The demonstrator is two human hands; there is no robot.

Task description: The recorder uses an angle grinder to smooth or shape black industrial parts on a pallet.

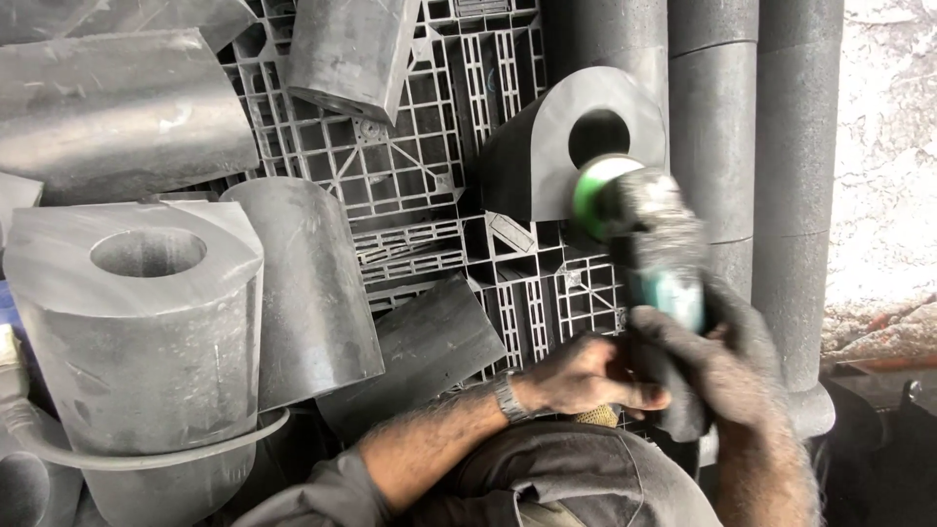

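On the black plastic pallet (410, 176) lie many dark grey blocks, dusty all over. One of them, an arch-shaped block (547, 146) with a round hole through it, rests on its side near the middle, and its flat face looks toward the person. A power tool (656, 249) with a green round pad at its tip sits just below that hole, touching or almost touching the flat face. The tool looks blurry, so it is likely shaking or spinning.

Both hands hold the tool low down. The left hand (586, 376) wraps its fingers around the lower part of the handle, clenched tight, with a watch on the wrist. The right hand (727, 366) grips the body of the tool from the other side, and its fingers are closed around it too. Both hands are grey with dust.

A big block (146, 322) with a hole on top stands at the left, well apart from the hands. Tall dark tubes (752, 146) stand just behind the arch-shaped block.

To do this well, I think the pad should stay flat on the face, not tipped on its edge. Light, even pressing and slow moves would help. The block is loose on the pallet, so a hard push could make it slide.
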